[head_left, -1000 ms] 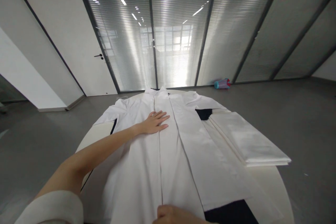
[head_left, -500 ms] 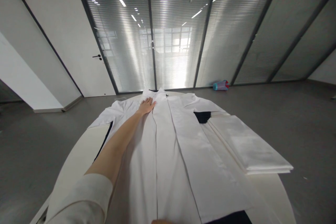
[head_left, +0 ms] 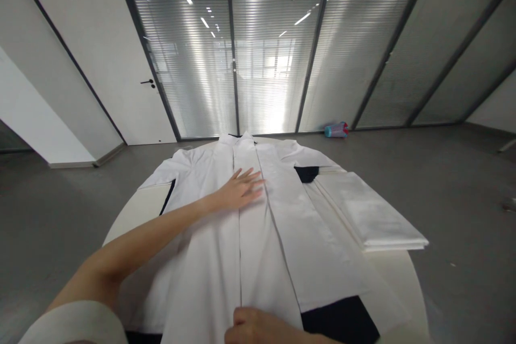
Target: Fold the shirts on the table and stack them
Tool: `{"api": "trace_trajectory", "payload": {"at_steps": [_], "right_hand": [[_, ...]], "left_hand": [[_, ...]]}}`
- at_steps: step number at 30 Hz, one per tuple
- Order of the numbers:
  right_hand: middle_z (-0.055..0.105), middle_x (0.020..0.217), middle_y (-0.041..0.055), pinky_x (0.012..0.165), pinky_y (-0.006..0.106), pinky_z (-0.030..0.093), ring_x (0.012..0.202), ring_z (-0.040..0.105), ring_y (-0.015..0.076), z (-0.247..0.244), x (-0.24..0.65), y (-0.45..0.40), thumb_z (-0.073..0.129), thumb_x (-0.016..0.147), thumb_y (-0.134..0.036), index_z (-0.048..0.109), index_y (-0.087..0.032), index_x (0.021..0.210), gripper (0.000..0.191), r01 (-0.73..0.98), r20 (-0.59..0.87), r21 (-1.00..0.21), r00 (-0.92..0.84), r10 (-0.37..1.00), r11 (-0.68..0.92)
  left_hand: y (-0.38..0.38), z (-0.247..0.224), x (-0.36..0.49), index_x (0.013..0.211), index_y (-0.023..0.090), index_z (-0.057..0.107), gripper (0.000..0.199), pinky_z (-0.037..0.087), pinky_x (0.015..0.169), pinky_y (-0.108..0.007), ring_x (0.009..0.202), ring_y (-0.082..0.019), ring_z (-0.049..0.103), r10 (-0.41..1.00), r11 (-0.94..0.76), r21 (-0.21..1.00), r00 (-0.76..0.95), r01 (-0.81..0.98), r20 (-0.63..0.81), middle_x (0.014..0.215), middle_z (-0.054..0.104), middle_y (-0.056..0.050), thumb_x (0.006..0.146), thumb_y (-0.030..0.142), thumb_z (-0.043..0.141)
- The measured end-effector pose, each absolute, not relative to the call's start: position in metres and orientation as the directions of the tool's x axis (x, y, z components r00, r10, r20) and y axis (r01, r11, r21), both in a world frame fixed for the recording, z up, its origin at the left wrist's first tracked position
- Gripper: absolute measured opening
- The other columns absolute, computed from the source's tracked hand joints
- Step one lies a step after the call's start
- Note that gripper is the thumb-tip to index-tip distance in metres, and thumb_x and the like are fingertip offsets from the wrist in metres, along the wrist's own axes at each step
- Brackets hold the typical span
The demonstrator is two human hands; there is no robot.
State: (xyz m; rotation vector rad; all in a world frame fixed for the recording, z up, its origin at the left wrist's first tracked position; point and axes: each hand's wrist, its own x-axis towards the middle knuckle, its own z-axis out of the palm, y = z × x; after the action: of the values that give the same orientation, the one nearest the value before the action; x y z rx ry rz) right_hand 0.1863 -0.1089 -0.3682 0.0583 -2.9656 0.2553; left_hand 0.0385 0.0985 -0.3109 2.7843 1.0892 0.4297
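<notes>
A white short-sleeved shirt [head_left: 213, 258] is spread front side up, its collar at the far end and its loose front edges running toward me. My left hand [head_left: 239, 191] lies on the upper front of the shirt, fingers spread and palm down. Close to me, my right hand [head_left: 258, 328] has its fingers curled closed on the shirt's front edge near the bottom. Dark cloth [head_left: 338, 317] shows from beneath the shirt at the lower right, by the right sleeve and along the left side.
The shirt rests on a round white table [head_left: 135, 209]. To its right lies a folded white cloth [head_left: 374, 215]. Beyond stands a glass partition with blinds [head_left: 266, 64], and a blue and red basket-like object [head_left: 336, 130] lies on the floor. A door [head_left: 124, 80] is at left.
My left hand has slid from near the collar toward me and rightward across the shirt front. More of my right hand shows at the bottom. The view has shifted slightly.
</notes>
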Motion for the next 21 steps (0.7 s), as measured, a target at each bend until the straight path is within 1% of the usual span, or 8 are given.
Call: {"api": "trace_trajectory", "payload": {"at_steps": [2, 5, 10, 12, 15, 17, 21], "right_hand": [[0.059, 0.064, -0.0058, 0.055, 0.026, 0.034, 0.054, 0.045, 0.0096, -0.358, 0.188, -0.11, 0.069, 0.093, -0.03, 0.053, -0.02, 0.074, 0.026, -0.043, 0.132, -0.161, -0.991, -0.022, 0.986], [0.061, 0.066, -0.0048, 0.058, 0.026, 0.035, 0.057, 0.047, 0.0099, -0.348, 0.191, -0.113, 0.063, 0.096, -0.032, 0.056, -0.019, 0.079, 0.023, -0.021, 0.124, -0.157, -0.992, -0.002, 0.987], [0.061, 0.071, -0.0045, 0.062, 0.028, 0.033, 0.062, 0.049, 0.0114, -0.338, 0.203, -0.117, 0.064, 0.096, -0.027, 0.059, -0.022, 0.079, 0.019, -0.043, 0.209, -0.083, -0.978, -0.025, 0.996], [0.061, 0.072, -0.0044, 0.064, 0.029, 0.034, 0.064, 0.05, 0.012, -0.328, 0.207, -0.118, 0.063, 0.096, -0.03, 0.059, -0.022, 0.077, 0.022, -0.04, 0.219, -0.071, -0.975, -0.024, 0.997], [0.06, 0.072, -0.0052, 0.067, 0.03, 0.036, 0.064, 0.051, 0.012, -0.307, 0.211, -0.119, 0.066, 0.095, -0.035, 0.06, -0.021, 0.075, 0.025, -0.044, 0.192, -0.082, -0.981, -0.028, 0.996], [0.058, 0.069, -0.0053, 0.067, 0.03, 0.037, 0.062, 0.051, 0.0121, -0.295, 0.212, -0.12, 0.065, 0.094, -0.038, 0.061, -0.021, 0.073, 0.027, -0.041, 0.179, -0.089, -0.983, -0.025, 0.995], [0.055, 0.061, -0.0044, 0.063, 0.03, 0.035, 0.06, 0.052, 0.0124, -0.295, 0.209, -0.12, 0.062, 0.092, -0.048, 0.067, -0.021, 0.071, 0.035, -0.06, 0.212, -0.14, -0.977, -0.029, 0.988]], "left_hand": [[0.078, -0.316, 0.045, 0.153, 0.032, 0.038, 0.057, 0.006, 0.125, -0.05, 0.153, -0.024, 0.016, 0.646, -0.763, 0.194, 0.741, 0.617, 0.182, 0.163, 0.029, -0.003, 0.103, 0.057, 0.031], [0.068, -0.326, 0.051, 0.155, 0.031, 0.034, 0.061, 0.01, 0.124, -0.052, 0.153, -0.025, 0.02, 0.67, -0.741, 0.189, 0.725, 0.644, 0.16, 0.163, 0.028, -0.005, 0.102, 0.06, 0.031], [0.071, -0.332, 0.051, 0.153, 0.033, 0.039, 0.058, 0.014, 0.123, -0.052, 0.151, -0.026, 0.024, 0.671, -0.741, 0.21, 0.711, 0.637, 0.209, 0.162, 0.031, -0.004, 0.101, 0.059, 0.035], [0.07, -0.33, 0.05, 0.151, 0.032, 0.041, 0.057, 0.014, 0.123, -0.052, 0.151, -0.026, 0.026, 0.666, -0.746, 0.224, 0.711, 0.627, 0.227, 0.161, 0.033, -0.005, 0.101, 0.058, 0.038], [0.068, -0.329, 0.05, 0.149, 0.03, 0.046, 0.054, 0.016, 0.123, -0.052, 0.15, -0.026, 0.028, 0.664, -0.747, 0.249, 0.703, 0.616, 0.253, 0.159, 0.036, -0.006, 0.101, 0.055, 0.041], [0.066, -0.33, 0.05, 0.147, 0.028, 0.049, 0.052, 0.018, 0.123, -0.051, 0.149, -0.025, 0.03, 0.669, -0.743, 0.271, 0.69, 0.612, 0.278, 0.158, 0.039, -0.006, 0.101, 0.053, 0.042], [0.065, -0.334, 0.049, 0.142, 0.026, 0.055, 0.046, 0.023, 0.122, -0.05, 0.146, -0.023, 0.037, 0.675, -0.738, 0.31, 0.651, 0.599, 0.348, 0.152, 0.047, -0.008, 0.101, 0.046, 0.046]]}}
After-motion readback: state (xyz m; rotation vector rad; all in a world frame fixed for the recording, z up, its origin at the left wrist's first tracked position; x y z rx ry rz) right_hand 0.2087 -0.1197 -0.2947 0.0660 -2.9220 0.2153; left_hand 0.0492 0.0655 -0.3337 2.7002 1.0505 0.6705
